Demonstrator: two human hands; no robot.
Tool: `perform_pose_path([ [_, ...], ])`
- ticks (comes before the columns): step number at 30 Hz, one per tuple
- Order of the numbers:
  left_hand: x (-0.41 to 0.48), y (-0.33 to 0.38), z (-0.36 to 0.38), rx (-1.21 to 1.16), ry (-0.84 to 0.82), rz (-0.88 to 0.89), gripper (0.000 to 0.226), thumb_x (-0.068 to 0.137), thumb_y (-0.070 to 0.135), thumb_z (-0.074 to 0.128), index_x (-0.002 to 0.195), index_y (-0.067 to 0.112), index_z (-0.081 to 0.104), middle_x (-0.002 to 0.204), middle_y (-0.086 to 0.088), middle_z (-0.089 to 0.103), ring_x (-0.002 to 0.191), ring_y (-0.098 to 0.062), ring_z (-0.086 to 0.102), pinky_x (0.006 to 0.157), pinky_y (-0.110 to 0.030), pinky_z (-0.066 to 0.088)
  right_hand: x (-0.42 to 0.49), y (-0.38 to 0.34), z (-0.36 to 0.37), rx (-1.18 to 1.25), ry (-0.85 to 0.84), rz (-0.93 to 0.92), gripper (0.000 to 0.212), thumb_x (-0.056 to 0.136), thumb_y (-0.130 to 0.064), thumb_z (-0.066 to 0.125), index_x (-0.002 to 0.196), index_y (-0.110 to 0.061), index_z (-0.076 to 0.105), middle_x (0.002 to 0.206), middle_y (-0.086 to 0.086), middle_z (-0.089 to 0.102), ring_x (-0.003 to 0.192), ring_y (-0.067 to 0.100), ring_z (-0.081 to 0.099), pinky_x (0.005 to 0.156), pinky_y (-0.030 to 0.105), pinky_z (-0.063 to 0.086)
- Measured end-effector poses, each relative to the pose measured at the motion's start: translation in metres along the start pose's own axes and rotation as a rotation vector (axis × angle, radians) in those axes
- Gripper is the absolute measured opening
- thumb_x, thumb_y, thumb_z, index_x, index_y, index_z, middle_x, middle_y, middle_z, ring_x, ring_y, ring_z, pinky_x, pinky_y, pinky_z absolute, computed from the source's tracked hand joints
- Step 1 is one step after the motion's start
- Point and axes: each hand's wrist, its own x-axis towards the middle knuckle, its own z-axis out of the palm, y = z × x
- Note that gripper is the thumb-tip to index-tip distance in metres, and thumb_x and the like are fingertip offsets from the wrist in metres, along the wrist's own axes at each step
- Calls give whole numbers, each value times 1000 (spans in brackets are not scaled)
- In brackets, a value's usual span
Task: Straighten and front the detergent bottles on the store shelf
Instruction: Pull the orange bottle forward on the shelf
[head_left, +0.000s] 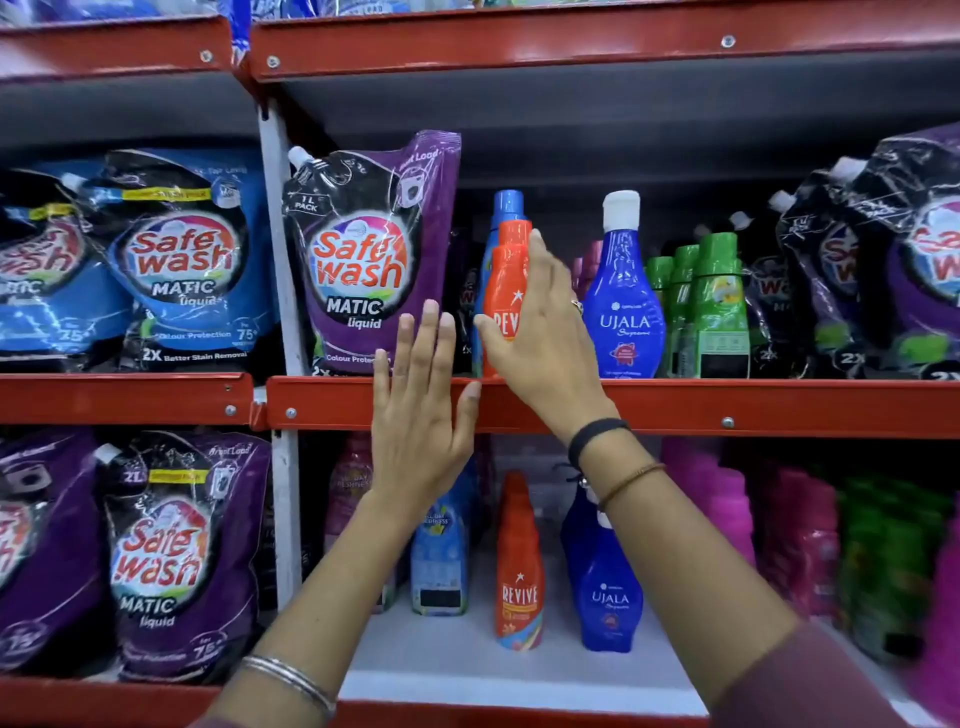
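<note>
Head view faces red shelving, read from 9 o'clock across to 3. At 9 o'clock stand blue pouches (192, 260), and past the white upright (280, 249) a purple pouch (371, 254) leans at the left end of the middle shelf (675, 408). Just below it, near centre, the left hand (423, 400) is spread flat and wide, fingers up, in front of the shelf's red lip, holding nothing; whether it touches the lip or the pouch cannot be told. At 12 o'clock from that hand's thumb, the right hand (540, 338) wraps an upright orange bottle (506, 291) at the shelf's front edge, thumb on its left side, fingers up its right. A blue-capped bottle (506, 208) stands directly behind. Toward 3 o'clock come a blue Ujala bottle (626, 306), then green bottles (719, 306), then more purple pouches (893, 249).
</note>
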Motion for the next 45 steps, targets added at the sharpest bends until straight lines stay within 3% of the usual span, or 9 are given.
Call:
perform_pose_path([
  [4,-2,-4,10,94,-24,-7,61,99,41,26,152,15,12,161,-3,11,148,-17,2,120,-43,-3,5,1,7,-173,-2,89,86,84,-35,61,147,-6,11,133,20,43,117,39,50,91,44,44],
  [9,-3,-12,21,195,9,27,60,99,43,23,152,16,14,160,-2,14,148,-19,4,120,-46,1,12,6,3,-47,21,147,72,73,-36,73,130,-6,40,124,15,48,112,35,52,92,41,44],
  [13,-4,-11,23,220,29,43,59,100,42,25,152,15,16,159,-3,16,148,-21,8,119,-48,5,5,8,-9,116,143,143,71,68,-31,78,127,-9,46,117,10,50,94,13,46,80,12,31],
  [18,-4,-12,23,230,28,42,60,99,41,27,151,14,16,160,-3,15,148,-22,8,120,-48,3,-8,3,-39,240,325,105,73,67,-31,80,128,-8,48,111,-2,46,93,0,41,78,-5,29],
  [23,-6,-7,22,231,20,17,58,100,38,26,151,11,18,159,-5,19,148,-22,10,120,-46,1,-37,7,-63,295,204,176,74,61,-40,82,124,-14,54,117,-1,61,103,9,58,93,21,47],
  [27,-7,4,22,187,16,-6,58,98,35,27,151,13,18,159,-5,18,148,-22,8,120,-44,1,-78,21,-63,367,111,241,71,56,-36,86,119,-19,57,111,-2,65,97,9,64,84,22,52],
  [31,-8,16,27,177,22,-14,56,99,34,29,151,16,21,159,-5,20,148,-24,10,119,-47,3,-120,41,-51,419,21,291,68,57,-26,87,117,-21,55,111,-4,62,95,-11,56,77,2,41],
  [38,-9,15,33,215,62,-9,55,98,34,35,150,18,25,157,-4,26,146,-24,15,118,-51,7,-181,80,0,317,-158,414,67,55,-31,86,113,-26,53,109,-3,60,98,17,61,85,41,54],
  [45,-9,14,34,225,89,4,54,98,35,34,149,18,28,156,-4,29,146,-26,19,117,-51,10,-215,100,51,253,-316,509,67,58,-33,84,112,-20,47,107,1,55,98,19,57,85,40,51],
])
